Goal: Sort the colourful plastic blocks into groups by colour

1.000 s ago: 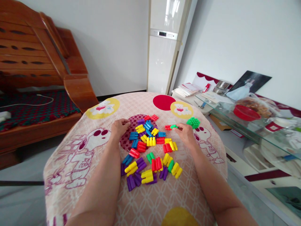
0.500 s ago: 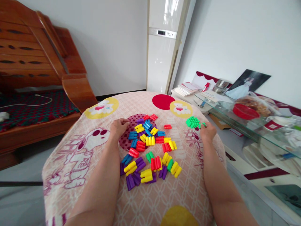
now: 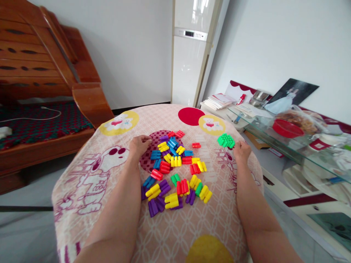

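Note:
A heap of small plastic building pieces (image 3: 175, 171) in red, yellow, blue, purple and green lies on a round table under a pink cartoon-print cloth (image 3: 109, 171). A bunch of joined green pieces (image 3: 226, 140) sits apart at the right. My right hand (image 3: 241, 150) rests just right of that green bunch, its fingers curled under, and whatever is inside them is hidden. My left hand (image 3: 139, 143) lies curled on the cloth at the left edge of the heap, touching no piece. One red piece (image 3: 196, 145) lies alone between the heap and the green bunch.
A wooden bench (image 3: 41, 91) with a dark cushion stands at the left. A tall white air conditioner (image 3: 192, 54) is behind the table. At the right, a glass shelf (image 3: 287, 140) carries a red bowl (image 3: 286, 130), papers, a framed photo and bags.
My right hand carried a green piece from near the lone red piece over to the green bunch; that piece is no longer seen in it. My left hand stayed put.

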`<state>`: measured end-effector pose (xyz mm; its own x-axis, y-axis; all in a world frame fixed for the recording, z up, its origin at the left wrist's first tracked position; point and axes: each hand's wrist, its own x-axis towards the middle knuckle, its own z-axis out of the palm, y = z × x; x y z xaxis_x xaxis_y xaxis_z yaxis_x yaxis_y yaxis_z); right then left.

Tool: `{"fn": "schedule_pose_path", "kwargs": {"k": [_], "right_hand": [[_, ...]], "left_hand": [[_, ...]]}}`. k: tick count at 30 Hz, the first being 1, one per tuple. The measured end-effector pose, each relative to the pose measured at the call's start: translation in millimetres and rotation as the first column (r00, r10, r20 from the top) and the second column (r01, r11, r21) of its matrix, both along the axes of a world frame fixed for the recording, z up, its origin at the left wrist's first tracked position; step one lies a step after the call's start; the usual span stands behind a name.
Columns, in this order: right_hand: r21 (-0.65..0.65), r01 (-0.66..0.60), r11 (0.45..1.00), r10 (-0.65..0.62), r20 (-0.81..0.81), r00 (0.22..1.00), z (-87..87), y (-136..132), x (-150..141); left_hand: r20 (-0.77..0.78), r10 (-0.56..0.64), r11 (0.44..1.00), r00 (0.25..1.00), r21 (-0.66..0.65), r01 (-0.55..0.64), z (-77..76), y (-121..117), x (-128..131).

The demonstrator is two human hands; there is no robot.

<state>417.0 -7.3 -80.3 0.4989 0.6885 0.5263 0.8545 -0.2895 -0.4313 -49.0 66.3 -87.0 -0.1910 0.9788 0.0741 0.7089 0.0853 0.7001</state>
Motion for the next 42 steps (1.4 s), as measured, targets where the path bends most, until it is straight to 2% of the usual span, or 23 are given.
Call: {"fn": "schedule_pose_path", "kwargs": {"k": [2,3,5,7,9,11,13,14,15,16,18,19,22,24,26,28,31,33,35,38,40,42], "right_hand": [[0.068,0.046,0.997,-0.044,-0.028,0.999,7.4,-3,-9],[0.098,0.029,0.995,-0.023,-0.055,0.998,13.0,-6,-17],[0.142,-0.149,0.979,0.164,-0.101,0.981,26.9,-13,-37],[0.145,-0.375,0.916,0.395,-0.152,0.906,42.1,-24,-63],[0.1,-0.592,0.799,0.6,-0.178,0.78,55.2,-37,-93],[-0.006,-0.797,0.604,0.76,-0.295,0.578,62.7,-51,-124],[-0.065,-0.907,0.417,0.84,-0.353,0.412,62.8,-62,-154],[-0.115,-0.928,0.353,0.862,-0.347,0.371,60.2,-66,-168],[-0.177,-0.932,0.317,0.879,-0.314,0.358,56.4,-69,-181],[-0.26,-0.918,0.3,0.891,-0.268,0.367,51.9,-72,-193],[-0.409,-0.861,0.304,0.9,-0.173,0.4,42.7,-76,-213],[-0.459,-0.84,0.291,0.91,-0.139,0.391,38.9,-78,-220],[-0.509,-0.828,0.233,0.931,-0.129,0.341,32.9,-83,-235],[-0.467,-0.858,0.215,0.929,-0.173,0.327,32.5,-86,-239],[-0.345,-0.908,0.238,0.92,-0.22,0.325,33.8,-86,-241],[-0.154,-0.944,0.293,0.907,-0.266,0.325,36.5,-83,-239],[0.091,-0.916,0.39,0.872,-0.357,0.336,42.3,-74,-225],[0.174,-0.867,0.467,0.838,-0.401,0.371,45.2,-64,-207],[0.195,-0.799,0.569,0.787,-0.411,0.46,46.1,-52,-183],[0.143,-0.65,0.746,0.653,-0.351,0.672,44.3,-35,-138],[0.091,-0.522,0.848,0.526,-0.271,0.806,42.3,-27,-107],[0.003,-0.383,0.924,0.379,-0.158,0.912,39.7,-24,-78]], "left_hand": [[0.017,-0.003,1.0,1.0,-0.005,0.003,0.7,-1,1],[0.025,-0.004,1.0,1.0,-0.006,0.004,0.8,-1,1],[0.029,0.002,1.0,1.0,-0.006,-0.002,0.5,0,2],[0.028,0.01,1.0,1.0,-0.009,-0.01,0.0,0,2],[0.036,0.014,1.0,0.999,-0.011,-0.013,-0.6,0,2],[0.042,0.011,1.0,0.999,-0.004,-0.011,-0.9,-1,2],[0.038,0.012,1.0,0.999,0.006,-0.012,-1.1,-2,2],[0.033,0.012,1.0,0.999,0.011,-0.012,-1.3,-2,2],[0.027,0.012,1.0,1.0,0.015,-0.012,-1.5,-2,2],[0.024,0.014,1.0,1.0,0.018,-0.014,-1.7,-1,2],[0.024,0.014,1.0,1.0,0.019,-0.015,-2.3,-1,2],[0.028,0.012,1.0,1.0,0.015,-0.013,-2.7,0,1],[0.058,0.0,1.0,0.998,-0.003,0.0,-3.3,1,1],[0.085,-0.007,1.0,0.996,-0.009,0.008,-2.9,1,1],[0.095,-0.001,1.0,0.995,-0.007,0.002,-1.4,0,2],[0.077,0.005,1.0,0.997,-0.008,-0.005,0.7,-1,2],[0.058,0.01,1.0,0.998,-0.023,-0.008,3.6,-2,3],[0.072,0.001,1.0,0.997,-0.031,0.001,4.1,-3,3],[0.064,-0.008,1.0,0.998,-0.023,0.01,3.2,-2,2],[0.027,-0.011,1.0,1.0,-0.005,0.012,0.0,0,1],[0.026,-0.009,1.0,1.0,-0.004,0.009,-1.8,1,0],[0.03,-0.009,1.0,1.0,-0.008,0.01,-2.6,2,0]]}}
